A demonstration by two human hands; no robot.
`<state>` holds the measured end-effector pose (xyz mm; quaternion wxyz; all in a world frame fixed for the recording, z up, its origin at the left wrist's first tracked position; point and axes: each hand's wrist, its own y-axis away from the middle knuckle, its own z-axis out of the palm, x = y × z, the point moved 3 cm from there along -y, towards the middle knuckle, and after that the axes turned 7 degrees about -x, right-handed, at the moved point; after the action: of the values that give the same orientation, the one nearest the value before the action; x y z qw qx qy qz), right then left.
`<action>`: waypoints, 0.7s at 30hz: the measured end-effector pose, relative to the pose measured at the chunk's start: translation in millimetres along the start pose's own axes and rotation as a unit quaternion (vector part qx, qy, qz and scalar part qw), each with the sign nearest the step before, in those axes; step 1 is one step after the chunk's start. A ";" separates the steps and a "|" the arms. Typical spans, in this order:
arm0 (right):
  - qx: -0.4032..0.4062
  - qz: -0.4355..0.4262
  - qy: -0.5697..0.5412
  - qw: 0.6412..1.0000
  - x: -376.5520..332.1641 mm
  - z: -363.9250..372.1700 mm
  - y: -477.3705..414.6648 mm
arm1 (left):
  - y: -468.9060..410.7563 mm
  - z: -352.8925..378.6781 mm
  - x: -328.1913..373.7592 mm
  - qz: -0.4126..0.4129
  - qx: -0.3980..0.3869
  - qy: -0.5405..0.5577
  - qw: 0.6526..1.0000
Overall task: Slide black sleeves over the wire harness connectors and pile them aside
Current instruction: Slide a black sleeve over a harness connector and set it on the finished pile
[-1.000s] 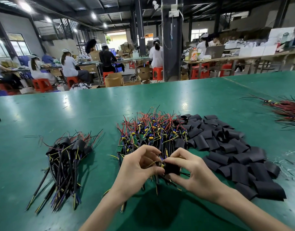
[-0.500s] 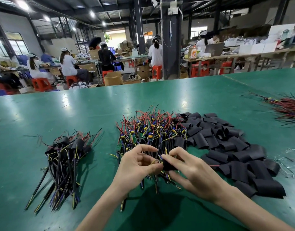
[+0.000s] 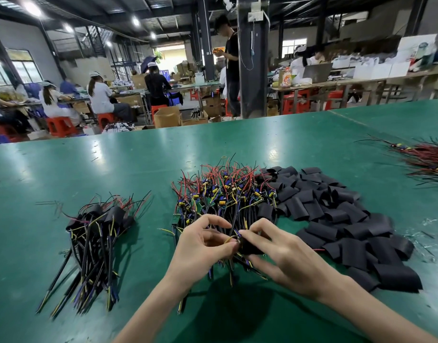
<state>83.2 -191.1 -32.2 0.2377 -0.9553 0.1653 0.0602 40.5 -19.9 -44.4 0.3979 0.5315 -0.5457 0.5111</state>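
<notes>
Over the near end of a heap of bare wire harnesses (image 3: 222,194), my left hand (image 3: 200,253) pinches the wire end of one harness between thumb and forefinger. My right hand (image 3: 282,256) grips a black sleeve (image 3: 248,247) and holds its mouth against that harness end; the connector itself is hidden by my fingers. A spread of loose black sleeves (image 3: 341,219) lies to the right. A pile of sleeved harnesses (image 3: 94,233) lies to the left.
All of it rests on a wide green table (image 3: 114,169). Another bundle of red wires (image 3: 428,159) lies at the far right edge. Small scraps sit near the right front. Beyond the table, people work at benches and one person stands by a pillar.
My hands have stayed together over the heap; the sleeve has shifted slightly in my right fingers. The view has tilted a little, and a person now stands by the pillar.
</notes>
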 end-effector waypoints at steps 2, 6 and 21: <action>-0.002 0.001 -0.002 1.000 -0.2 0.4 -0.3 | 0.7 1.3 1.1 0.001 0.004 -0.006 1.000; 0.002 -0.001 -0.009 1.000 -0.5 3.0 0.0 | 1.5 3.2 3.5 0.003 0.008 -0.016 1.000; 0.048 0.024 0.010 0.999 6.8 11.6 -0.7 | -0.1 -17.5 13.9 0.028 0.044 -0.104 0.993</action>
<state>89.4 -186.9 -43.4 0.2800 -0.9392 0.1928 0.0483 37.1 -5.1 -28.0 0.3002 0.5835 -0.5759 0.4876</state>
